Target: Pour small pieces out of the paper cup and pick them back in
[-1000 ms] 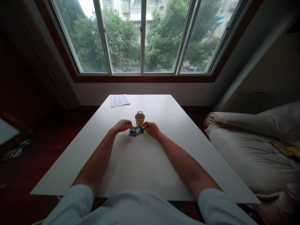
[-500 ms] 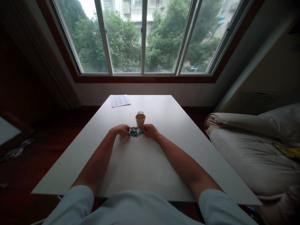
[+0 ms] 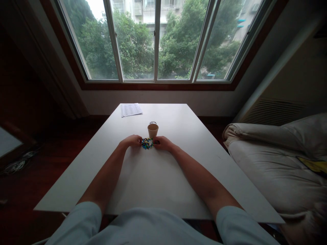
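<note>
A small heap of tiny multicoloured pieces (image 3: 147, 144), blue, green, yellow and dark, lies on the white table; their exact kind is too small to make out. My left hand (image 3: 134, 140) rests at the heap's left edge, its fingers curled in. At the right edge, my right hand (image 3: 162, 143) has its fingers bent together against the pieces. Whatever either hand pinches is too small to see. Just behind the heap stands an upright brown paper cup (image 3: 153, 131), its mouth facing up, close to the right fingertips.
Behind the cup lies a thin dark loop-shaped item (image 3: 152, 123). Sheets of printed paper (image 3: 131, 110) lie at the far left of the white table (image 3: 163, 187). A pale sofa (image 3: 258, 163) stands to the right, and a window (image 3: 155, 41) is ahead.
My right hand has shifted slightly left and inward, its fingers curling over the heap's right side. The left hand stays almost where it was; the cup has not moved.
</note>
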A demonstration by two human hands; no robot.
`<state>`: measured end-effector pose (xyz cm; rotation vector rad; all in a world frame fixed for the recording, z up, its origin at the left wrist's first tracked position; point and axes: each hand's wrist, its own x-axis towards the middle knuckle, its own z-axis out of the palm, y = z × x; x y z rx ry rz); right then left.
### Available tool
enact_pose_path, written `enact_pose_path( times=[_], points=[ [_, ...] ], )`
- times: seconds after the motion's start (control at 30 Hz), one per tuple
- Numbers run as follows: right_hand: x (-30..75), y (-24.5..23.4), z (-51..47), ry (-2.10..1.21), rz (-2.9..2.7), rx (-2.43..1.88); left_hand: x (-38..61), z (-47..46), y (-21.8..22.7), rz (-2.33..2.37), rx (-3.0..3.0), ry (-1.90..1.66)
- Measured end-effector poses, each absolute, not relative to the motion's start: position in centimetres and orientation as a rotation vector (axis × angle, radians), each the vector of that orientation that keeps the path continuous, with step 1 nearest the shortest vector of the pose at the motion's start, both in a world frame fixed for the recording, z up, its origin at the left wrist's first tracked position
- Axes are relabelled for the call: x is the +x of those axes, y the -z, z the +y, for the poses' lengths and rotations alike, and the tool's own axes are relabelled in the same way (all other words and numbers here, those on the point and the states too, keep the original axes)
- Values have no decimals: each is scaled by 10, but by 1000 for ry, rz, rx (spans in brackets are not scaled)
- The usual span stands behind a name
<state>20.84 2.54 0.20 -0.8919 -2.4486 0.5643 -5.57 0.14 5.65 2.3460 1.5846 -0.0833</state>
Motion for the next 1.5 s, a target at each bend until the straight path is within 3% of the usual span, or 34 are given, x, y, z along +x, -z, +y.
enact_pose_path(
  times=[0.57, 1.5],
  points=[
    [207, 0, 26, -384, -2500, -866, -55, 0, -57, 1683, 2390, -35],
    [212, -2, 26, -448, -2442, -857, -53, -1, -54, 1673, 2385, -94]
  ],
)
